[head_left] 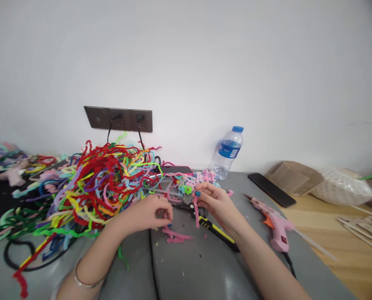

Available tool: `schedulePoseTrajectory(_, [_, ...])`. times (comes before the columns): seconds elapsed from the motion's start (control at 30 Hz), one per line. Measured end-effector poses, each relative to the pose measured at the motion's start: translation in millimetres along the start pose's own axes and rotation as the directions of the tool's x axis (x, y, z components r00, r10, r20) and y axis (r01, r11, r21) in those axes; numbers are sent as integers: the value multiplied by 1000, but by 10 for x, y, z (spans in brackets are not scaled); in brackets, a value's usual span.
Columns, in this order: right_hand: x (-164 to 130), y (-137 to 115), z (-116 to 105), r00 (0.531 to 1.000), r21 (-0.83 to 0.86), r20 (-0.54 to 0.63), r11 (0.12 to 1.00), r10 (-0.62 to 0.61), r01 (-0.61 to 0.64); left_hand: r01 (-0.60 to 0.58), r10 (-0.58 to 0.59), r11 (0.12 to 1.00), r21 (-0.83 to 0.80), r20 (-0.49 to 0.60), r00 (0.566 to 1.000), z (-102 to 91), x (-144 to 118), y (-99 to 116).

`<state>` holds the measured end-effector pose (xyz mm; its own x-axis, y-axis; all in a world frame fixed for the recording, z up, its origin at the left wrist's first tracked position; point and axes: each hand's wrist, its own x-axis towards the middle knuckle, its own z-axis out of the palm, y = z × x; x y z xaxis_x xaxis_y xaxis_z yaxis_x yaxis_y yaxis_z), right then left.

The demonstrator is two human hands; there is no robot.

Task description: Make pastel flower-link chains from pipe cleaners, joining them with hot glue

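My right hand (pixel 215 204) pinches a short pink pipe cleaner piece (pixel 196 212) between thumb and fingertips; it hangs down over the table. My left hand (pixel 151 212) is closed, its fingers curled above the tabletop, and whatever lies between the fingertips is hidden. Just below it are several cut pink pipe cleaner pieces (pixel 176 237). Pliers with black and yellow handles (pixel 218 233) lie under my right hand, partly covered by it. Behind my hands sits a cluster of small pastel twisted pipe cleaner shapes (pixel 201 178).
A big tangle of coloured pipe cleaners (pixel 92 187) fills the left. A water bottle (pixel 228 154) leans at the wall. To the right are a black phone (pixel 271 189), a pink glue gun (pixel 278 229) and wrapped packages (pixel 342 186). A black cable (pixel 152 262) crosses the table.
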<state>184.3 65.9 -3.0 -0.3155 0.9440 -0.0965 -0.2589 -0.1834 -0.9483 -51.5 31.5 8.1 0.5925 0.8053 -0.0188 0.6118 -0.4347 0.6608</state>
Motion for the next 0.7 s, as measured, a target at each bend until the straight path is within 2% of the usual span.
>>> schedulePoseTrajectory(0.07, [-2, -2, -1, 1000, 22, 6, 1000, 5, -5, 19, -18, 1000, -11, 61, 998, -41, -33, -17])
schedulePoseTrajectory(0.17, [-5, 1, 2, 1000, 27, 15, 1000, 12, -12, 44, -47, 998, 35, 94, 994, -20, -47, -38])
schedulePoseTrajectory(0.4, [17, 109, 44, 999, 1, 37, 1000, 26, -26, 102, -109, 988, 113, 59, 992, 75, -59, -36])
schedulePoseTrajectory(0.53, [29, 182, 76, 998, -58, 64, 998, -12, 16, 110, -114, 989, 95, 39, 993, 75, -54, -7])
schedulePoseTrajectory(0.7, [11, 172, 90, 998, -75, 58, 997, 24, -19, 129, -129, 991, 19, -16, 992, 54, -13, 8])
